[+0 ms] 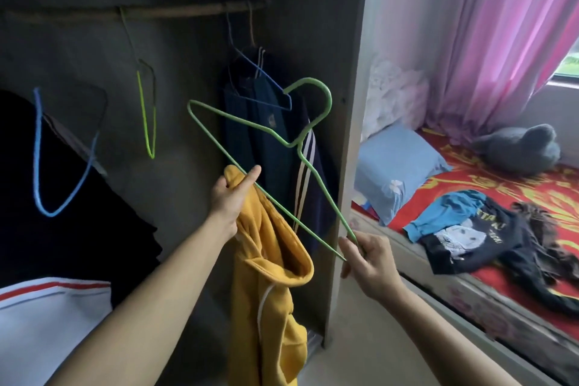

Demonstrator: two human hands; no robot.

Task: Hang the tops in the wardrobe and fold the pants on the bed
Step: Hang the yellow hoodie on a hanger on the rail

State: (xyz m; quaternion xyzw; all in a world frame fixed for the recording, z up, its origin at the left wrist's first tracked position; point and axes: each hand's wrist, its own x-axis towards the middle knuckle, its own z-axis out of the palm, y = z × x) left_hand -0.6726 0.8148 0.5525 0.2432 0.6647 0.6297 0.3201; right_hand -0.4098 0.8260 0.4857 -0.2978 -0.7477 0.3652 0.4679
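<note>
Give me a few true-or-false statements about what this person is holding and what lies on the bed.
1. The left hand grips a yellow hoodie. True.
2. The right hand holds a blue hanger. False: it holds one end of a green hanger.
3. The green hanger already hangs on the wardrobe rail. False: it is held in the air below the rail.
4. Clothes lie on the bed, among them a dark printed T-shirt. True.
5. The curtain is green. False: it is pink.
</note>
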